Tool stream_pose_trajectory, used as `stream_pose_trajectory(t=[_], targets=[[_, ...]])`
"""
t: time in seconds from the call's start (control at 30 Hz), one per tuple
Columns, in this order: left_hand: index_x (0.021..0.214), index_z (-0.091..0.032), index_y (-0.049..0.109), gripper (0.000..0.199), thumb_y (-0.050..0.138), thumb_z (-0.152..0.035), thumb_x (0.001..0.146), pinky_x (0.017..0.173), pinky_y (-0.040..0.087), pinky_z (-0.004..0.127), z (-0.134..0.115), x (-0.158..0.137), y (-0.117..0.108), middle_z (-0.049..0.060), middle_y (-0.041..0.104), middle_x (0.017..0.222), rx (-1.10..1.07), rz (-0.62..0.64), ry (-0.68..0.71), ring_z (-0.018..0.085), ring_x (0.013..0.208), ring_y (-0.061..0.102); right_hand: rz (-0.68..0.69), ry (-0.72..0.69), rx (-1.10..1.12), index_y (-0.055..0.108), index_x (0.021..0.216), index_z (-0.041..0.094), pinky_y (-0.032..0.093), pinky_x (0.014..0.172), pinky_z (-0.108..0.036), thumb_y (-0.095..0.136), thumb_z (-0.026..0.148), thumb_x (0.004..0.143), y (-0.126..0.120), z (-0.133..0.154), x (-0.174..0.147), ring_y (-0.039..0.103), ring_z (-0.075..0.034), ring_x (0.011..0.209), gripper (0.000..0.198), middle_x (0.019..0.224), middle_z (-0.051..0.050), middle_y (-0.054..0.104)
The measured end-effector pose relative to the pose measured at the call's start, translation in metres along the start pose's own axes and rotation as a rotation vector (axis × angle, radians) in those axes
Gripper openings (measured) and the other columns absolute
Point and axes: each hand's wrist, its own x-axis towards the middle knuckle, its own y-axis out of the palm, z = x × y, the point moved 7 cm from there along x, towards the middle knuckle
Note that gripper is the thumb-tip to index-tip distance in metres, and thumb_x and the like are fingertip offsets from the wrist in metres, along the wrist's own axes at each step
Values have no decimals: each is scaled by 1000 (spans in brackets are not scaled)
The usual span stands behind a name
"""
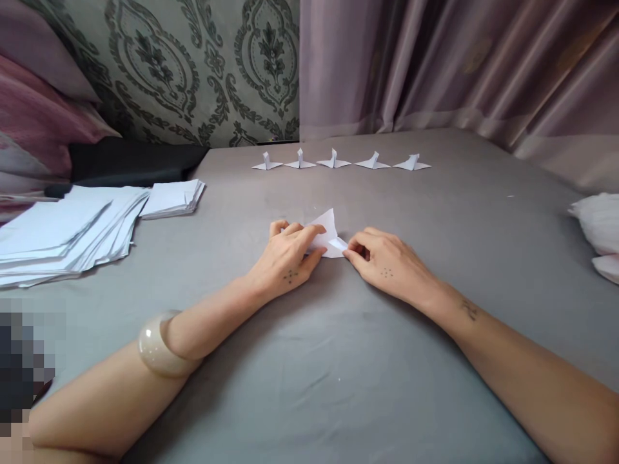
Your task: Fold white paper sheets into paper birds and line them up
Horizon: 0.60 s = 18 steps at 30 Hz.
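Note:
Between my hands is a small piece of folded white paper (329,225), with one flap standing up to a point. My left hand (293,254) grips its left side, thumb at the front and fingers over the top, hiding part of it. At the lower right corner, my right hand (382,254) pinches a narrow tip of the same paper between thumb and forefinger. The paper is low over the grey sheet (309,361). Farther back, several folded paper birds (333,160) sit in a row with wings spread.
A fanned stack of large white paper sheets (62,232) lies at the left, beside a smaller stack of cut paper (173,197). Behind them is a black flat item (135,161). White fabric (599,225) sits at the right edge; a curtain (435,71) hangs at the back.

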Motion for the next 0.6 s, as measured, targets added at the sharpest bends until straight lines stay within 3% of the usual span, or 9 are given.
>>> stream_pose_trajectory(t=[0.17,0.27,0.47,0.6], targets=[[112,-21,56,23,50,-27,90,92,30,39,3,2,5,1,66,79,-63,26,-63,17,78,60,-80,-103,-25,60,91,22,35,60,-27,53,23,88,1,8,-3,55,-13,72,7,93,-1,61],[103,-22,60,20,53,-26,85,90,31,40,5,2,6,1,67,84,-128,54,-105,17,78,59,-59,-225,-29,63,93,21,38,65,-27,44,13,91,4,18,-7,56,-15,82,21,96,-3,62],[126,-20,45,58,46,-7,69,97,28,41,5,-1,5,0,64,89,-210,140,-84,16,85,59,-27,-288,-79,67,95,20,39,67,-27,41,8,91,7,24,-11,56,-17,89,29,95,-6,61],[129,-22,40,57,43,-8,74,100,26,43,7,-1,3,2,64,95,-219,124,-86,17,90,60,-14,-294,-119,68,94,20,37,64,-27,41,9,91,7,26,-12,56,-17,88,30,95,-5,62]])
